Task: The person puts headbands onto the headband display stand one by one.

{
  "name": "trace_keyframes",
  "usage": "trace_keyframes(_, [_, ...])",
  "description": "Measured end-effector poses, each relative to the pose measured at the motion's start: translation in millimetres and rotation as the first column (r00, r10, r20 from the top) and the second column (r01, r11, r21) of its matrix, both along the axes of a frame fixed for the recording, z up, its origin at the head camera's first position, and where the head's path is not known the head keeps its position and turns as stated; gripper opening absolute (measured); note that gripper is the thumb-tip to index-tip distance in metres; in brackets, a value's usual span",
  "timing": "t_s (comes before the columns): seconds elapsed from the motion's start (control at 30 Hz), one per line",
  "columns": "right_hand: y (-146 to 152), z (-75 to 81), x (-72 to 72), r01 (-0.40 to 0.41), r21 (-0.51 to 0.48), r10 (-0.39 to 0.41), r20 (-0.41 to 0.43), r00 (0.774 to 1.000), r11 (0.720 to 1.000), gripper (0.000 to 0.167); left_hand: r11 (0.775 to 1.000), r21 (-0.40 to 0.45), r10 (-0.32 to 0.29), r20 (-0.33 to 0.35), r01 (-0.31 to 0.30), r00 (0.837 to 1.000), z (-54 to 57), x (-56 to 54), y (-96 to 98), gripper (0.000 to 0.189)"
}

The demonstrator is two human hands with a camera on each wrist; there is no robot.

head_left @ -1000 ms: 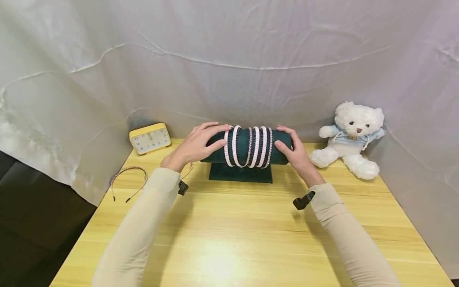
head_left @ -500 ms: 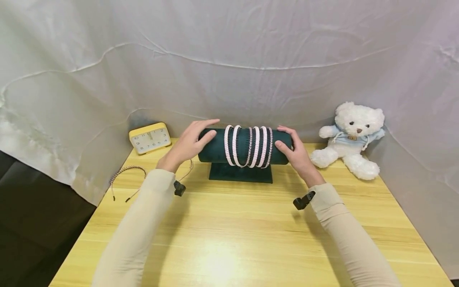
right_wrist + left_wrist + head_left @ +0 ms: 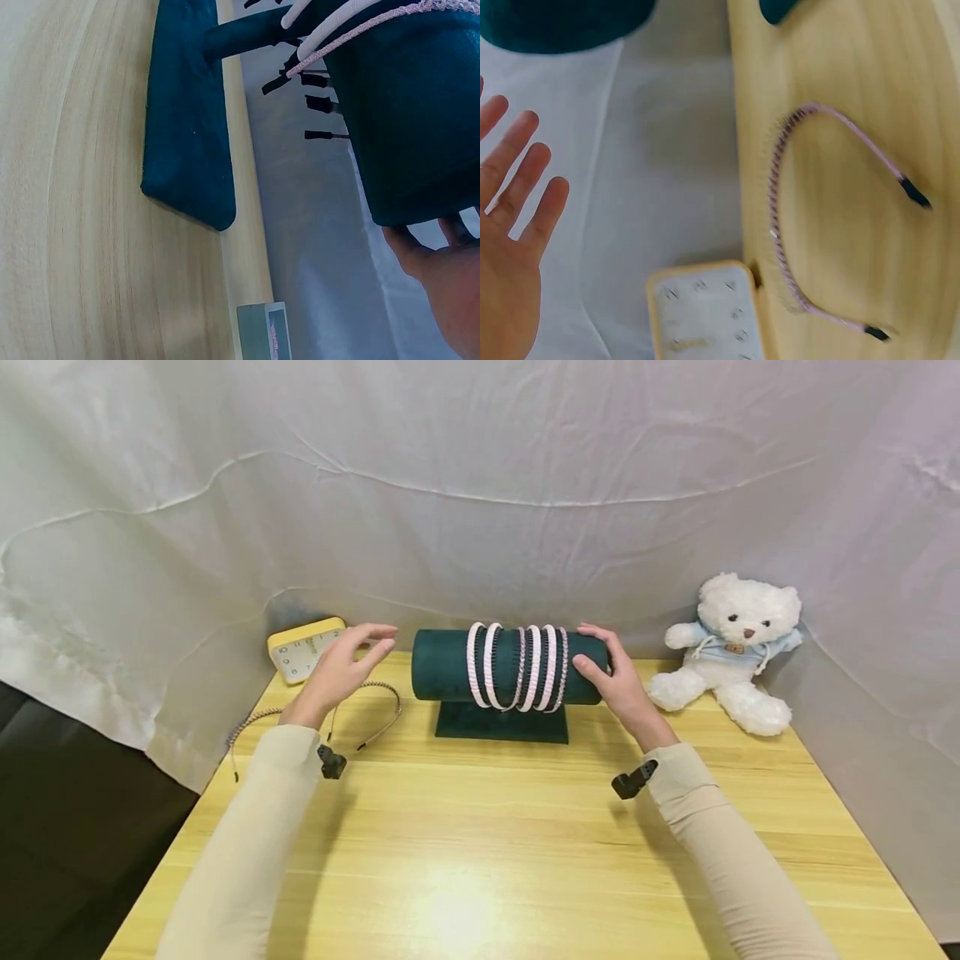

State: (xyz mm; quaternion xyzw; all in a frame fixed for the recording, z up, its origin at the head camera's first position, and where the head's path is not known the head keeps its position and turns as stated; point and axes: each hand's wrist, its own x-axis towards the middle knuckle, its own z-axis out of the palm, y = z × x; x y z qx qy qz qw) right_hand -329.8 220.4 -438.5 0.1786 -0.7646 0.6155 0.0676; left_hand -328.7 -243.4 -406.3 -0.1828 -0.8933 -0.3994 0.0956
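A dark green velvet roll stand (image 3: pixel 442 668) carries several headbands (image 3: pixel 534 668), pale pink and braided, side by side around its roll. My right hand (image 3: pixel 621 685) grips the right end of the roll, thumb in front and fingers over the far side. In the right wrist view the headbands' black tips hang below the roll. Left of the stand, my left hand (image 3: pixel 337 675) hovers with loosely extended fingers and holds nothing; its palm (image 3: pixel 506 292) shows in the left wrist view. Under it, a thin braided headband (image 3: pixel 397 706) lies on the table; another headband (image 3: pixel 251 720) lies further left, partly hidden by the arm.
The yellow clock (image 3: pixel 300 652) stands at the back left, partly behind my left hand. A white teddy bear (image 3: pixel 738 647) in a blue top sits at the back right. A grey cloth hangs behind the wooden table (image 3: pixel 480 843). A small box (image 3: pixel 262 330) shows in the right wrist view.
My left hand has left the headbands at the roll's left side and moved left, above the loose headbands. My right hand stays on the roll's right end.
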Motion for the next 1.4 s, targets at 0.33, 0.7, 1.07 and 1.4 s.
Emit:
trace_keyframes(0.33, [0, -0.9, 0.0, -0.008, -0.001, 0.008, -0.004, 1.0, 1.0, 0.059, 0.997, -0.001, 0.08, 0.087, -0.08, 0.993, -30.0, 2.6, -42.6, 0.045])
trace_keyframes(0.7, [0, 0.0, 0.9, -0.002, 0.018, 0.002, 0.009, 1.0, 1.0, 0.059, 0.99, -0.054, 0.141, 0.238, -0.132, 0.961, -60.8, 8.6, -71.2, 0.043])
trace_keyframes(1.07, [0, 1.0, 1.8, 0.0, 0.009, 0.0, 0.01, 1.0, 1.0, 0.053, 0.983, -0.159, 0.136, 0.338, -0.086, 0.931, -76.8, 10.2, -76.1, 0.044])
trace_keyframes(1.4, [-1, 2.8, 4.1, -0.004, 0.023, 0.003, 0.023, 1.0, 1.0, 0.055, 0.965, -0.241, 0.174, 0.275, -0.108, 0.945, -86.4, 11.2, -74.8, 0.041])
